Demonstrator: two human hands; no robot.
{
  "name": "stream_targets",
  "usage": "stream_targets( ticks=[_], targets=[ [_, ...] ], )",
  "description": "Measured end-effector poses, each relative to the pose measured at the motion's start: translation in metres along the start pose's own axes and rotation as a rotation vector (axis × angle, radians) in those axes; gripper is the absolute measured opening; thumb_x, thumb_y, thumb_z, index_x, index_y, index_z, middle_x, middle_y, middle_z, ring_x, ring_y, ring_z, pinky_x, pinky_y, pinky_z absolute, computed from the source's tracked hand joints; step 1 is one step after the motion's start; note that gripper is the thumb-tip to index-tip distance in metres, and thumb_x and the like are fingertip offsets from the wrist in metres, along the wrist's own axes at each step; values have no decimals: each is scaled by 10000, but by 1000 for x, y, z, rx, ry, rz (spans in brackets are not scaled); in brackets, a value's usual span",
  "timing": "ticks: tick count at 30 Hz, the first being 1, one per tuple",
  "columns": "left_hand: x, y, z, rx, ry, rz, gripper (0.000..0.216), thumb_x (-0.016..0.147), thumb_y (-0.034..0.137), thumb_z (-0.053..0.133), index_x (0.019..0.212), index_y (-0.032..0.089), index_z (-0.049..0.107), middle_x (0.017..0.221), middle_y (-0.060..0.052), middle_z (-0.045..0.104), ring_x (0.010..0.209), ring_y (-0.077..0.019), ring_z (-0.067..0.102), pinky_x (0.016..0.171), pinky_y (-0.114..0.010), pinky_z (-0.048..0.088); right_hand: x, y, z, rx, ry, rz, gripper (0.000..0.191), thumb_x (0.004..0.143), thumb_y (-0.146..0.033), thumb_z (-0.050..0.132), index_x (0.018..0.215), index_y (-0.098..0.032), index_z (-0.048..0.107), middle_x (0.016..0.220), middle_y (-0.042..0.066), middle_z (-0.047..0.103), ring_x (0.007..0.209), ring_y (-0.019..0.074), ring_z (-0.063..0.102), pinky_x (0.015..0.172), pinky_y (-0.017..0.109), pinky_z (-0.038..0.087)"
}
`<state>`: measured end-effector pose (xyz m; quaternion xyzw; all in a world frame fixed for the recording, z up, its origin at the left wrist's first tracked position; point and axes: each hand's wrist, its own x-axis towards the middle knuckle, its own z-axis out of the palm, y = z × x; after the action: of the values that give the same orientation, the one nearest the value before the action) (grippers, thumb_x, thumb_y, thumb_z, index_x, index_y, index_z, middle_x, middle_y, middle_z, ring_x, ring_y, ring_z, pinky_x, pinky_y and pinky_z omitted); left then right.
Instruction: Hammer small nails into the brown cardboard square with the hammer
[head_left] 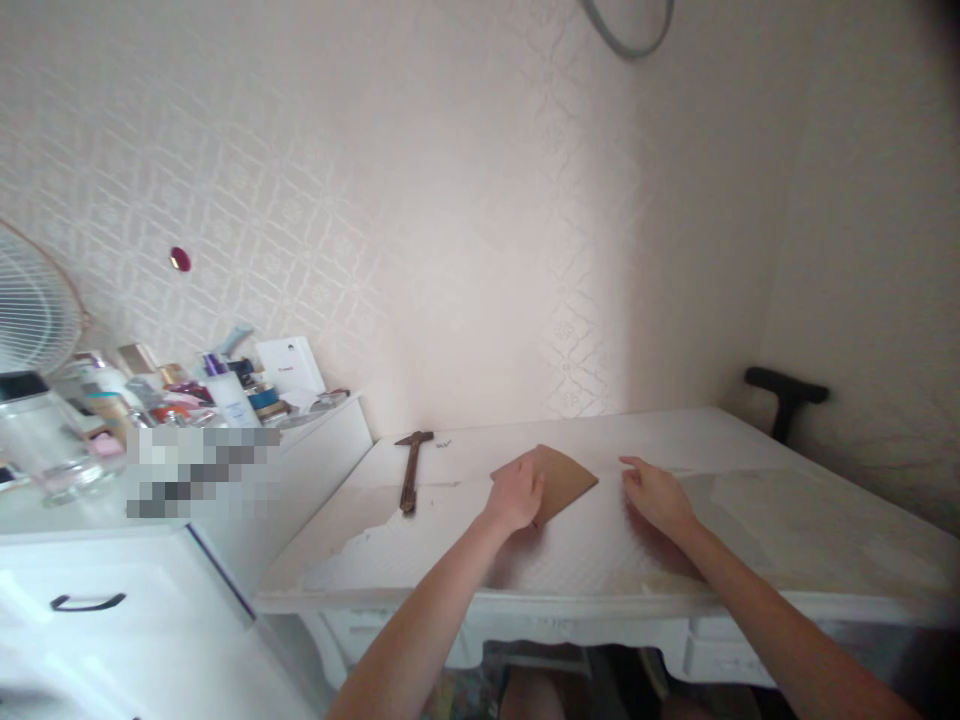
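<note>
A flat brown board (566, 482), like fibreboard or stiff cardboard, is tilted slightly over the white table. My left hand (517, 494) grips its left side, with the fingers curled over the near part of the board. To the right of the board, my right hand (661, 500) hovers close to the tabletop. Its index finger points toward the board, the other fingers are loosely bent, and nothing shows in it. A hammer (410, 475) with a brown handle lies on the table left of the board. Small dark pieces (443, 443), perhaps nails, lie beside the hammer's head.
The white table (345, 575) has a worn, peeling cover and stands against a patterned wall. At left, a white cabinet (150, 580) carries several bottles (229, 395), a white box (291, 365) and a fan (34, 300). A black armrest (786, 385) rises behind the table's right end.
</note>
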<state>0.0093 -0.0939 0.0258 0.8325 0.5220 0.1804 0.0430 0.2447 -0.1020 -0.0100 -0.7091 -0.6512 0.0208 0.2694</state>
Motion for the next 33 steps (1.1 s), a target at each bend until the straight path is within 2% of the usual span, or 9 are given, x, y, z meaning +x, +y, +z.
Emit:
stream_targets(
  ticks=[3, 7, 10, 14, 21, 26, 33],
  targets=[
    [5, -22, 0, -10, -33, -181, 421, 938, 340, 272, 1241, 111, 453, 1230, -151, 581, 1154, -229, 539, 990, -326, 390, -6, -16, -2, -13, -48, -21, 400, 897, -242, 368, 1225, -163, 583, 897, 106, 717, 859, 244, 666, 755, 327, 458],
    [7, -42, 3, -40, -26, -298, 447, 931, 386, 293, 1229, 117, 488, 1214, -148, 595, 1153, -229, 538, 979, -315, 392, -11, -42, 1, -26, -97, -69, 379, 901, -265, 382, 1212, -185, 584, 957, 120, 709, 912, 251, 656, 757, 324, 451],
    [8, -47, 5, -57, 28, -272, 436, 926, 377, 307, 1206, 124, 525, 1184, -135, 617, 1126, -220, 551, 968, -306, 395, -10, -54, 5, -44, -121, -77, 373, 898, -268, 389, 1204, -165, 575, 985, 133, 701, 907, 267, 654, 755, 345, 452],
    [9, -45, 5, -98, 49, -274, 405, 918, 346, 334, 1191, 142, 551, 1072, -100, 676, 1044, -209, 595, 902, -300, 432, -2, -57, 9, -80, -126, -46, 391, 894, -275, 411, 1232, -128, 541, 1084, 158, 665, 972, 278, 626, 803, 368, 443],
    [12, -33, 9, -120, 40, -174, 315, 854, 183, 395, 1040, 196, 648, 965, -39, 716, 917, -170, 637, 849, -266, 453, 21, -50, 15, -142, -109, 35, 360, 904, -293, 395, 1166, -123, 572, 1140, 171, 627, 1043, 293, 580, 844, 407, 426],
    [19, -29, 16, -163, 67, -128, 314, 822, 159, 409, 994, 193, 669, 854, -35, 722, 840, -172, 644, 800, -267, 465, 38, -46, 22, -173, -91, 48, 359, 918, -304, 364, 1092, -105, 608, 1093, 177, 638, 1026, 307, 578, 831, 420, 429],
    [26, -33, 24, -222, 130, -93, 308, 826, 183, 400, 957, 190, 678, 766, -35, 708, 723, -166, 633, 727, -269, 463, 42, -35, 35, -173, -76, -15, 377, 911, -315, 384, 1189, -155, 582, 1230, 109, 589, 1104, 278, 529, 946, 399, 375]
  ],
)
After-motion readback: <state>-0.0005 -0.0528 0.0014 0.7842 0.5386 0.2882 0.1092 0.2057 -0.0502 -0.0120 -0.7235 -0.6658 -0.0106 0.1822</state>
